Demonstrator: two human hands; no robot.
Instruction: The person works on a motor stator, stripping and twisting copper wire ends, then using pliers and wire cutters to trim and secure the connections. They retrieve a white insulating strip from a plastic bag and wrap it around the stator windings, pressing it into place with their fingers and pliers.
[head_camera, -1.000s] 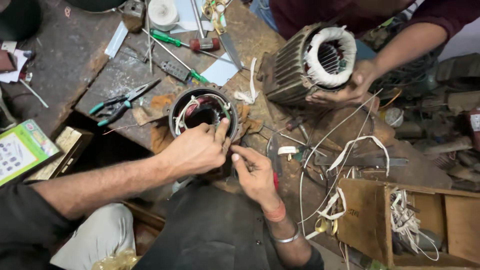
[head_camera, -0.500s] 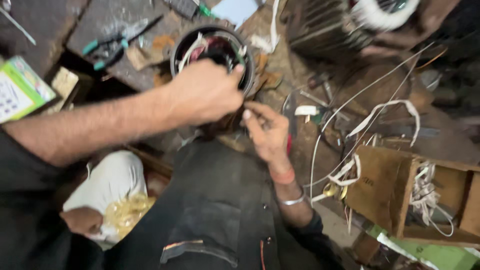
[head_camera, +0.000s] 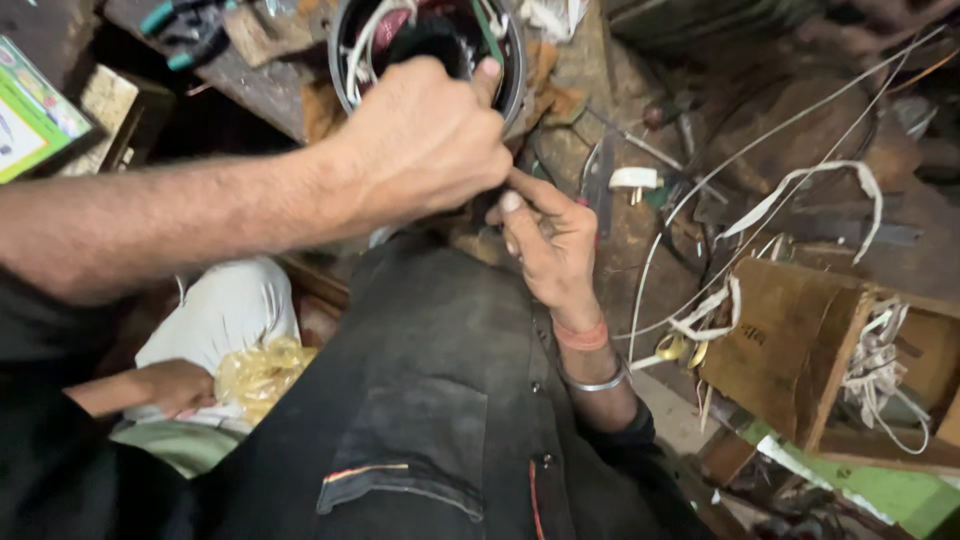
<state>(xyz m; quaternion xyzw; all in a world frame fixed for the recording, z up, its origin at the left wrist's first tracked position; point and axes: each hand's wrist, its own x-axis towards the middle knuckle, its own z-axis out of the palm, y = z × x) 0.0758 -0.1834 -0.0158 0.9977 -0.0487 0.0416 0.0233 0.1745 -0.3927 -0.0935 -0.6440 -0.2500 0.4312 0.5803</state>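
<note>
1. Across the top of the view runs our workbench, dark, greasy and littered with scraps; it is the biggest thing we see, with our dark trousers filling the space below it.
2. At the bench's near edge sits the round motor shell, a metal ring with white and green wires looped inside its bore. It lies right above our lap, partly hidden behind our left hand.
3. To the right stands an open wooden box with pale cords hanging from it, and long thin wires arc from it toward the bench.
4. Our left hand is closed over the shell's near rim, thumb up at the edge, gripping the ring to steady it.
5. Our right hand sits just under the left, fingers curled narrow with the thumb pointing up at the shell's underside. Whether it pinches a wire or a small tool, we cannot tell; the left hand hides it.
6. We judge the step to be working on the windings at the rim while the shell is braced. The next move calls for a firm left grip and fine fingertip control from the right.
7. Smallest, a white plug lies just right of our hands.
</note>
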